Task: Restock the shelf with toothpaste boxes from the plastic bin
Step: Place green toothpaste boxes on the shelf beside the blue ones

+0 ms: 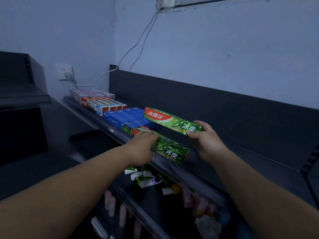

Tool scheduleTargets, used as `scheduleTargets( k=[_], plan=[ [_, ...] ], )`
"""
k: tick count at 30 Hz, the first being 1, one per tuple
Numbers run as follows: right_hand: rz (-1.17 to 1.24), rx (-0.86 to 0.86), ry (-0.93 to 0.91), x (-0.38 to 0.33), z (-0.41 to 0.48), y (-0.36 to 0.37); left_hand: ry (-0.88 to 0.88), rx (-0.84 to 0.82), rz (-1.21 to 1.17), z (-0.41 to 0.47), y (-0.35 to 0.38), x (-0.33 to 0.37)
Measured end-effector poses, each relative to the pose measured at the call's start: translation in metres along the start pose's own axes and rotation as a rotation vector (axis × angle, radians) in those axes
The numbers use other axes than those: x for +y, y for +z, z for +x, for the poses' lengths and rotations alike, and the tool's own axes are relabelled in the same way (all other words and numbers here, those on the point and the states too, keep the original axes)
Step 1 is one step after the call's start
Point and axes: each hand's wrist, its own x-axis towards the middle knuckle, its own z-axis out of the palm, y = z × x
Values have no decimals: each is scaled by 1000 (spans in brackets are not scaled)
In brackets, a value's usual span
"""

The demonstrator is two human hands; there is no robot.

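Observation:
My right hand (pixel 205 140) grips one end of a green toothpaste box (pixel 170 120) with a red logo, held just above the dark top shelf (pixel 215 152). My left hand (pixel 141 147) is closed on another green toothpaste box (pixel 172 151) that lies at the shelf's front edge. Blue toothpaste boxes (pixel 127 118) lie to the left on the same shelf, then red-and-white boxes (pixel 105 105) and pink boxes (pixel 89 94) farther along. The plastic bin is not in view.
The shelf's dark back panel (pixel 224 107) rises behind the boxes. A lower shelf holds loose tubes (pixel 148 176) and pink bottles (pixel 110 202). A wall socket (pixel 65 72) with a plugged cable sits at left, beside another dark shelf unit (pixel 22 94).

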Motion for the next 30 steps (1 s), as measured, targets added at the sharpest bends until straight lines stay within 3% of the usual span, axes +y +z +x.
scheduleTargets(
  k=[6,10,15,19,22,26,30],
  plan=[
    [-227,93,-16,6,9,-18,-4,-27,23,9,5,4],
    [-215,-41,128,16,11,-19,-4,-43,50,12,8,7],
    [-424,-189,188,14,13,-11,22,-7,61,14,9,4],
    [-437,-212,249,15,17,-12,21,15,70,14,11,4],
    [-647,-199,265,11,19,-11,25,24,78,15,11,4],
    [-851,-226,131,-9,9,-1,15,26,73,15,10,3],
    [-971,-248,-266,-19,3,27,1,110,47,12,5,1]
  ],
)
